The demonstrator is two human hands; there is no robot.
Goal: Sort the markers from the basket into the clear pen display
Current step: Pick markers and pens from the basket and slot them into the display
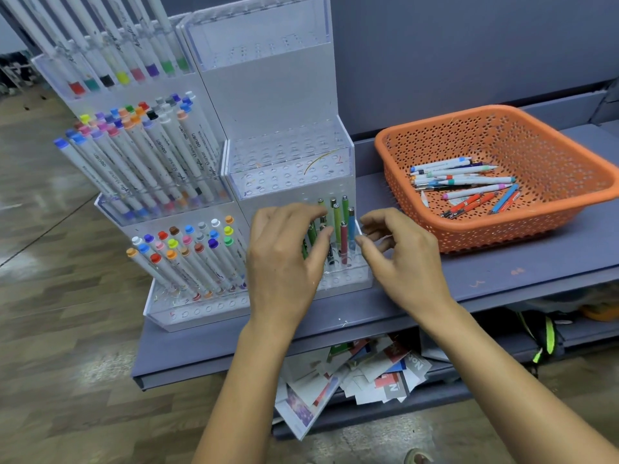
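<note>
Grey shelf runs L to R, wood floor to its L. Clear display stands on shelf's L end: L tower w/ three tiers full of capped markers leaning back, R tower's upper tiers are bare holes. Orange basket sits on shelf to the R of display, apart from it; loose markers lie flat in a heap on its bottom, mostly white barrels, a few orange and blue. Both forearms reach up from bottom of frame to R tower's lowest tier. L hand back-up, fingers bent over the pens standing there, thumb against the green ones; can't tell if it grips any. R hand just R of same tier, fingers loosely curled toward its clear corner, nothing seen in them. Scattered paper cards under the shelf.
</note>
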